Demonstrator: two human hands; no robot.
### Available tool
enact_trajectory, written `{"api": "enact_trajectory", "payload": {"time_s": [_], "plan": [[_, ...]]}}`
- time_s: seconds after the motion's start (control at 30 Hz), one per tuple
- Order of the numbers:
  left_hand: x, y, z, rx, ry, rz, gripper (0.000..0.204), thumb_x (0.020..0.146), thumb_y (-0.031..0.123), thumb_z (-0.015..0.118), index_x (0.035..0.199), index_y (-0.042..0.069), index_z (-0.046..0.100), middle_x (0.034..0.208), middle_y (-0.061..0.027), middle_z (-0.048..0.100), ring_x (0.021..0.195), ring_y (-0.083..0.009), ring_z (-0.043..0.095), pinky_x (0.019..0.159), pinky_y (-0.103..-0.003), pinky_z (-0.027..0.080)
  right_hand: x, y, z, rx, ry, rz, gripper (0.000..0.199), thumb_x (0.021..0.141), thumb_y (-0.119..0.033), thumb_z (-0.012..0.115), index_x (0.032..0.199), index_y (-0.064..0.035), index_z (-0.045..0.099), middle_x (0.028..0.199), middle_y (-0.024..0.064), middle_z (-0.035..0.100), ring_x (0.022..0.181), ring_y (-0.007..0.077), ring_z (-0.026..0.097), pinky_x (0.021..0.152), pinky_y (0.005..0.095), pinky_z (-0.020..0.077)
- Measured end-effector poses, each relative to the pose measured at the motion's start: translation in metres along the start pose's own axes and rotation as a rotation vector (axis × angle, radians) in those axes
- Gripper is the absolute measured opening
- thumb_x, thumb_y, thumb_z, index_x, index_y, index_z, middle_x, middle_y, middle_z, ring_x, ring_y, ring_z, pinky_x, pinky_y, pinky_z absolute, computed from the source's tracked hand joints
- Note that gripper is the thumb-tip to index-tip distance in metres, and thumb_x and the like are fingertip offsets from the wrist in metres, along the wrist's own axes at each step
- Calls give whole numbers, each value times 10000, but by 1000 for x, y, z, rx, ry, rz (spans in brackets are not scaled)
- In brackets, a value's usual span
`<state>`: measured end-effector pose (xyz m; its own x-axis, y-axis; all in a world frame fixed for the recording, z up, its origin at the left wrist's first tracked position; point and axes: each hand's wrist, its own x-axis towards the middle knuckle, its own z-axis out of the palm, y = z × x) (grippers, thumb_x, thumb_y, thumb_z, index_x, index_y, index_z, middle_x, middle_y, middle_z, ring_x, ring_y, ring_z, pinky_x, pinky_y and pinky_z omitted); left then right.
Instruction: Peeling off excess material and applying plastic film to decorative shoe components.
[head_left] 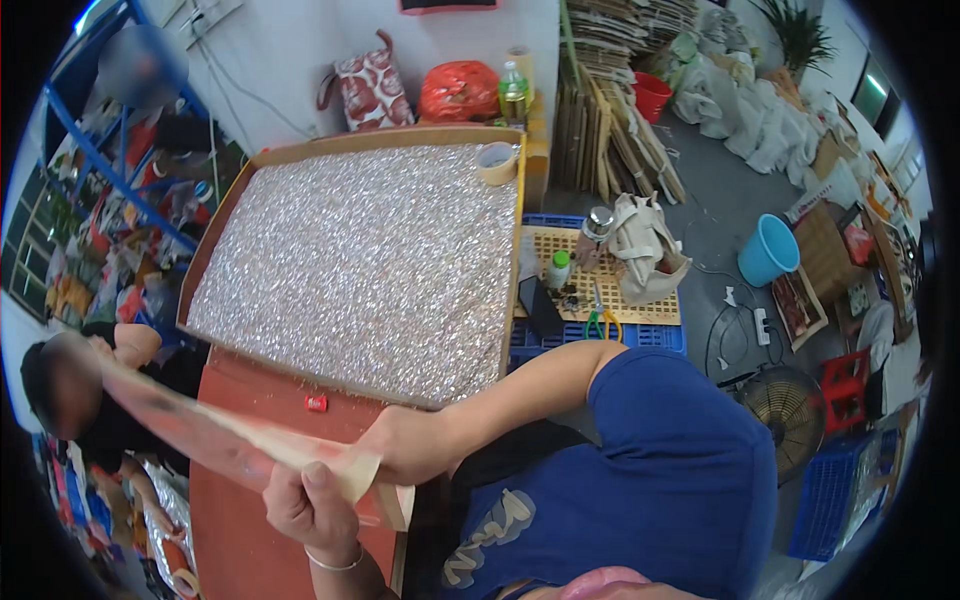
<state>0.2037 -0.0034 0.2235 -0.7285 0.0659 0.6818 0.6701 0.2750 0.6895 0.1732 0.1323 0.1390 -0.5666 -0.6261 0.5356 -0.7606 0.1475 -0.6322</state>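
Tape strip (230,430) gripped in both hands (310,505), beside wooden tray (512,260) full of glittery pieces (360,260).

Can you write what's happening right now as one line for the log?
left hand: grips tape strip | right hand: grips same strip's end | strip: stretched out to the left | behind: glitter-filled tray, tape roll

silver glittery tray (360,260), blue shirt (660,470), red table (240,500).

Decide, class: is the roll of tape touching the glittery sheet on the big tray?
Touching. The head view shows the tape roll lying flat on the far right corner of the glittery sheet, with no gap beneath it.
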Motion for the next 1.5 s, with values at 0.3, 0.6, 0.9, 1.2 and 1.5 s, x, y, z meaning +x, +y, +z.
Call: {"api": "enact_trajectory", "payload": {"time_s": [0.3, 0.6, 0.9, 1.2, 1.5], "plan": [[28, -162, 70, 812, -659, 268, 685, 859, 401, 618, 1417, 90, 370, 1534, -204, 161, 1430, -388, 79, 1126, -549, 109, -34, 144, -174, 285, 564, 789, 419, 889, -337, 626, 768, 65, 629, 611, 113, 628, 475, 163, 622, 419, 282, 500], [-8, -250, 133, 725, -969, -270, 816, 866, 641, 431, 1487, 152, 226, 1530, -248, 115, 1391, -486, 104, 1090, -623, 117, -81, 314, -226, -226, 540, 954, 349, 839, -347, 666, 827, 2, 655, 662, 107, 632, 532, 179, 619, 453, 340, 494], [-25, -257, 150, 792, -788, -235, 741, 895, 588, 437, 1475, 161, 262, 1537, -227, 101, 1400, -466, 94, 1068, -666, 94, -117, 336, -267, -1548, 72, 1080, 293, 824, -230, 517, 1020, -79, 675, 1046, 128, 658, 1054, 304, 561, 945, 659, 282], [-29, -242, 133, 910, -734, -351, 854, 871, 657, 376, 1471, 62, 245, 1543, -181, 155, 1439, -316, 98, 1115, -593, 24, -38, 236, -150, -959, -58, 328, 202, 814, -142, 522, 911, -52, 674, 807, 104, 643, 859, 275, 640, 801, 424, 487], [-30, -252, 134, 908, -722, -343, 938, 839, 698, 397, 1455, 8, 243, 1536, -200, 156, 1435, -340, 104, 1113, -594, 37, -14, 272, -133, -1104, -261, 311, 218, 861, -185, 466, 994, -64, 590, 860, 148, 667, 857, 318, 652, 705, 443, 522]]}}
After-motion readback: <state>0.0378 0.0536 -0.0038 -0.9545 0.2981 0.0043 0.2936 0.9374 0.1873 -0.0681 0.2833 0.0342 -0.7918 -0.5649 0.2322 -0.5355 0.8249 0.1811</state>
